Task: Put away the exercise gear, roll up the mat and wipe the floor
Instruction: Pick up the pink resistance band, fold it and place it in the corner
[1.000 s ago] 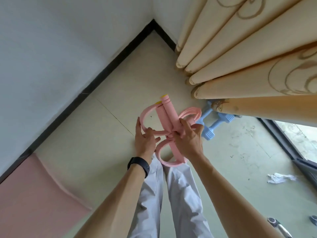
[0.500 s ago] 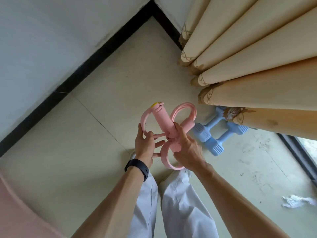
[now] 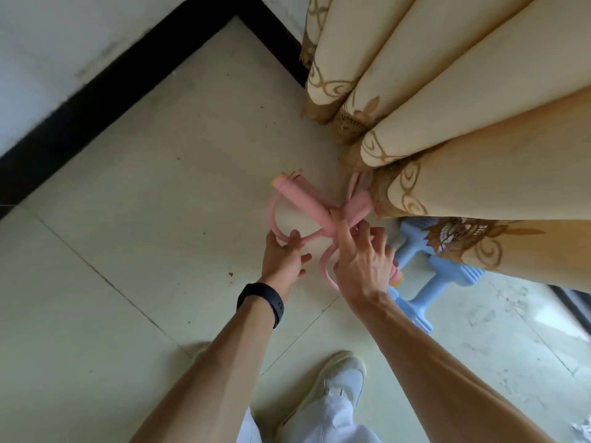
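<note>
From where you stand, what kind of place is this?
Probably a room corner in a home, used for exercise: cream curtains reach the tiled floor, a black baseboard runs along the white wall, and blue dumbbells lie near the pink exerciser.

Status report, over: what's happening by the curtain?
Left hand and right hand hold pink pull band. Blue dumbbells and curtain right beside it.
</note>
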{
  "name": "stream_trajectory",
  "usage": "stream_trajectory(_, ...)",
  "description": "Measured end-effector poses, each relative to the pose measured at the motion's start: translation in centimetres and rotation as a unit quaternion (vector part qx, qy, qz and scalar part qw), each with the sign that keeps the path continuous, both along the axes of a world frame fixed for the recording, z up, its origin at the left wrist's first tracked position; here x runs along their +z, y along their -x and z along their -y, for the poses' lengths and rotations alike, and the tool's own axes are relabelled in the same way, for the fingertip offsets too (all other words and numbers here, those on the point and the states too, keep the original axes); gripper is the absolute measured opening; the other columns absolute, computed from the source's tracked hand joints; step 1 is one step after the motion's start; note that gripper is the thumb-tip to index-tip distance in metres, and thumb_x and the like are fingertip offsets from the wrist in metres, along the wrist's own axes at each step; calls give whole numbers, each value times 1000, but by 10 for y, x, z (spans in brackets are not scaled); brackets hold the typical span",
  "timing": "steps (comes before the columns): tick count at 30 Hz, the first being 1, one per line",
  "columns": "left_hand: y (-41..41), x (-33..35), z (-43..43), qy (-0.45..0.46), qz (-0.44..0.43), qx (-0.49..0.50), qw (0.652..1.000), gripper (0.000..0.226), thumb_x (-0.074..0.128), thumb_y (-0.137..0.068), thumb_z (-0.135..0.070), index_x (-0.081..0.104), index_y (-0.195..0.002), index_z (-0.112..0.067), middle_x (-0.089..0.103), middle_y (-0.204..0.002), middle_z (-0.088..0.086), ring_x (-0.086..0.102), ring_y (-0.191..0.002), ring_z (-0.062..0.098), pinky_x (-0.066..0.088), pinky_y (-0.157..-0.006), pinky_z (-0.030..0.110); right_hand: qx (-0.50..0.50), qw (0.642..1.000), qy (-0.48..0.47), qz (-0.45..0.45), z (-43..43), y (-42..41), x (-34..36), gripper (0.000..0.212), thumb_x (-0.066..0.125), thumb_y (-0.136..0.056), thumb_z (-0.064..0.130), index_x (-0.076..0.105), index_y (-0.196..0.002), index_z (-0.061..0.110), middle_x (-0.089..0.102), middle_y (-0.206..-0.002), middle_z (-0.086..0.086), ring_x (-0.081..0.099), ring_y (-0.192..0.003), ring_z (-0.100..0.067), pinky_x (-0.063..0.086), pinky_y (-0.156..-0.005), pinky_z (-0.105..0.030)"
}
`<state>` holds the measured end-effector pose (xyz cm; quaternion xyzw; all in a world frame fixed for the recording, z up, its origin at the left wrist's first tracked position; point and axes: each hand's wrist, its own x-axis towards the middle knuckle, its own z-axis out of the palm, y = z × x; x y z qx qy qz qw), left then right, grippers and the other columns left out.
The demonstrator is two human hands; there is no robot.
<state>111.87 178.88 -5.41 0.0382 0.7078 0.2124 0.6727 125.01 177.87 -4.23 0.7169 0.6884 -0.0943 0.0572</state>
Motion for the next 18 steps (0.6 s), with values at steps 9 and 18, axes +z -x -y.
stream_trajectory(9,54,-39,-23,-87,-203,-224,949,68,66,-91,-24,26,-145,-25,60,-123,5,62,-107,35,51,-84,41,-12,995,70,-73,-16,36,-32,67,38,-83,9,29,-143,38,49,-114,-17,48,-91,-40,49,-63,-48)
stream_trajectory(18,65,-31,-13,-137,-227,-322,909,69,67,-87,-16,33,-146,-20,47,-134,10,53,-108,26,40,-85,27,-74,978,106,-165,5,23,-38,83,55,-87,12,15,-152,43,44,-122,-17,51,-99,-39,51,-81,-53)
